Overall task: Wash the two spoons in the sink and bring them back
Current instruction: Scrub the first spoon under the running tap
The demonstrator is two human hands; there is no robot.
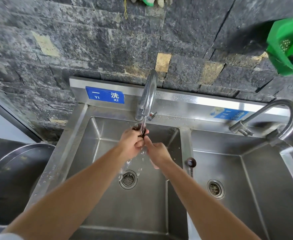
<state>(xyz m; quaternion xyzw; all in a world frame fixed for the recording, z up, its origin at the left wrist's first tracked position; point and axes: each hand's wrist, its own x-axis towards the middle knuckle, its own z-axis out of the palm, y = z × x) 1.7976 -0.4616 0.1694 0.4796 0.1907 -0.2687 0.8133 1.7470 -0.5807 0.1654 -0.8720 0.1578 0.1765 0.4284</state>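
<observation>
Left grip [131,143] curled round dark spoon [138,127] under running tap [149,94]. Right grip [157,151] thumbs it; its hold unclear. Second spoon [191,164] lies on divider [185,135]. Risks: wet spoon slipping toward drain [128,180]; forearm knocking second spoon off.

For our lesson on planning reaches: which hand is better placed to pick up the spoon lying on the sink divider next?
Probably the right hand: it is nearer the second spoon on the divider, while the left hand grips the held spoon under the faucet.
</observation>
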